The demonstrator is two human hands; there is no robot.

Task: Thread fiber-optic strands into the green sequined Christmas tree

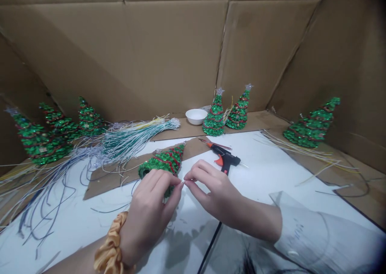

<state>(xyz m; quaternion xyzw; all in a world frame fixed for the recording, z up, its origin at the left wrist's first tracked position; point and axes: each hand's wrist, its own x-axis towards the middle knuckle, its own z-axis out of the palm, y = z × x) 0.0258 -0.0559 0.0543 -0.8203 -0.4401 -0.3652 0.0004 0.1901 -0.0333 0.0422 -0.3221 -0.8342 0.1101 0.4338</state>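
Note:
Both my hands meet in a pinch over the middle of the white table. Between the fingertips of my left hand [158, 199] and my right hand [209, 185] is a tiny white piece [183, 182], too small to make out fully. Just behind my left hand a small green Christmas tree [164, 160] with red trim lies on its side, its base partly hidden by my fingers. Beyond my right hand lies a black and orange glue gun [224, 155], its nozzle pointing to the far left. The cord runs under my right hand toward me.
Bundled green and white wires [135, 139] and loose dark wires [51, 201] spread on the left. Decorated trees [214, 115] stand at the back, left and right [312, 125]. A white bowl [196, 116] sits at the back. Cardboard walls [175, 57] enclose the table.

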